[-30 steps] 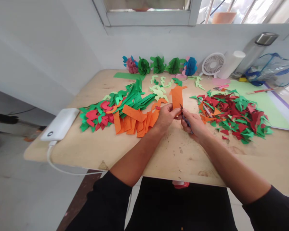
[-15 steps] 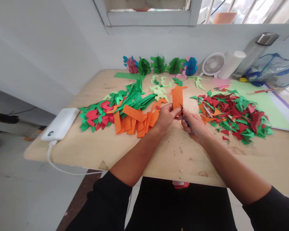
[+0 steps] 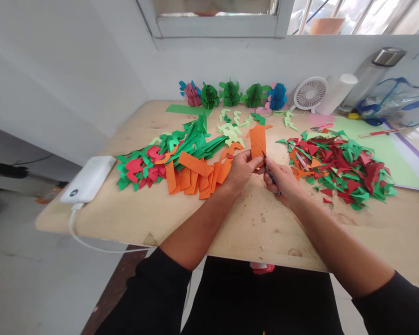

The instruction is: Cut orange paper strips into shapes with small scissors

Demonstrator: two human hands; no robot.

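Observation:
My left hand [image 3: 242, 168] pinches the lower edge of an orange paper strip [image 3: 257, 142], which stands upright above the table. A pair of scissors [image 3: 273, 177] with dark handles is gripped in my right hand [image 3: 282, 179]; its blades meet the strip's lower right edge. Faint drawn lines show on the orange paper. Just left of my left hand lie several more orange paper strips [image 3: 195, 179]. Behind them are folded green paper strips [image 3: 192, 142] and red cut-out shapes [image 3: 155, 168]. My right fingers partly hide the scissor handles.
A heap of red and green paper scraps [image 3: 349, 167] lies to the right. Along the wall stand paper honeycomb figures [image 3: 230, 94], a small white fan [image 3: 310, 94] and a steel-capped bottle [image 3: 373, 77]. A white power bank [image 3: 89, 179] with a cable sits at the left edge.
Very little differs. The scissors stay at the lower right edge of the orange strip, and both hands keep nearly the same place.

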